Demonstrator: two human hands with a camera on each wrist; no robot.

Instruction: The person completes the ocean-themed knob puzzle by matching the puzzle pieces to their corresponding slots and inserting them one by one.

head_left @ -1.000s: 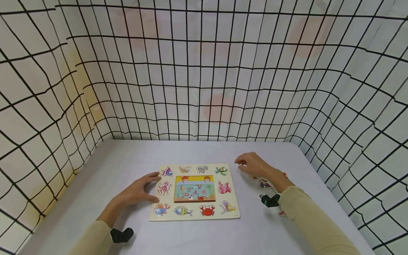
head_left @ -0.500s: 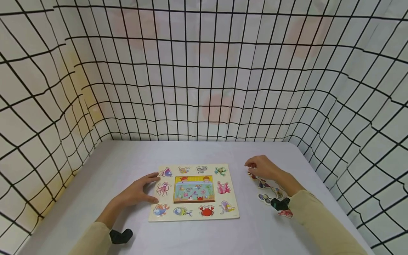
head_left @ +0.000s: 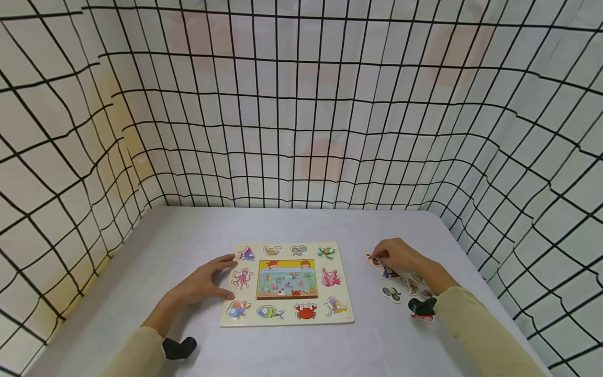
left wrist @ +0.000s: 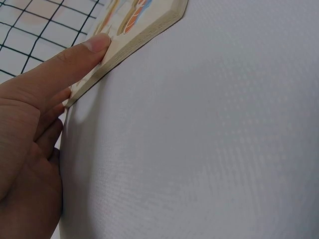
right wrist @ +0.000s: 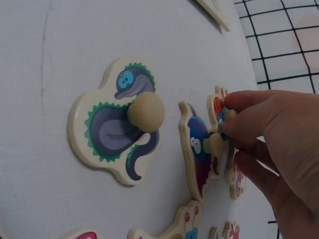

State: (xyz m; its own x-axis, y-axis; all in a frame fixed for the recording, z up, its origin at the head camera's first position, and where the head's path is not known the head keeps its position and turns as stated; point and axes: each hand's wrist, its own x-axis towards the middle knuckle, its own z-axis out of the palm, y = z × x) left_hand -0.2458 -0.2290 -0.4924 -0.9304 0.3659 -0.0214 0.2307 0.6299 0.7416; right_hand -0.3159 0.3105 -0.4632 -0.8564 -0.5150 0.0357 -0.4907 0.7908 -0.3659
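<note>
We log the left hand [head_left: 201, 284], fingers spread, touching the cream rectangular wooden board [head_left: 289, 308] at nine o'clock, the right hand [head_left: 399, 255] pinching an orange-and-blue knobbed wooden piece [right wrist: 218, 105] off the board's two-to-three o'clock.

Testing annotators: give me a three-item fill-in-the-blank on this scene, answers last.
1. The hand touching the puzzle board is the person's ____ one.
2. The grey eel piece has ____ eyes.
3. Along the board's near edge, the all-red animal is a ____.

Missing words: left; blue; crab.
</note>
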